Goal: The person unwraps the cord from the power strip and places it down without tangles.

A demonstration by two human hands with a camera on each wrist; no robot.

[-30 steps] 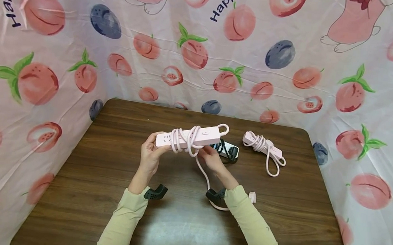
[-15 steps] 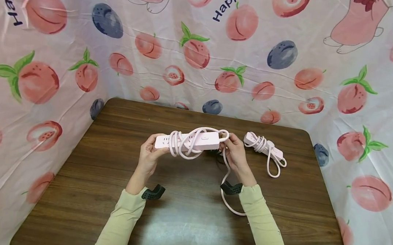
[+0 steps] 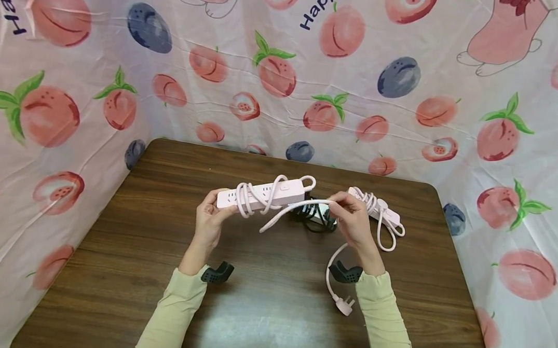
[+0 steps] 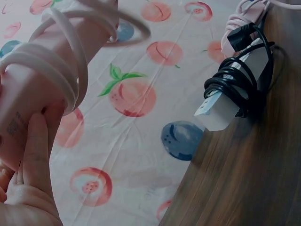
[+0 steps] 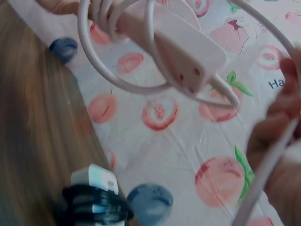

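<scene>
My left hand grips the left end of a pink power strip, held up above the table. Loops of its pink cord wrap round the strip's middle, looser toward the switch end. To the right, my right hand pinches a free stretch of that cord, drawn out from the strip. Below this hand the cord's tail hangs down to a three-pin plug. In the left wrist view, fingers lie along the underside of the strip. The right wrist view has the cord running through the right fingers.
Behind the held strip lies a white power strip with a black cord wound round it. Another pink power strip, its cord wrapped, rests at the back right. A fruit-print cloth rises behind the brown table.
My right hand went from under the strip round to its right, pulling a length of cord away. Fewer loops stay on the strip, and the plug now dangles in sight. My left hand keeps its grip.
</scene>
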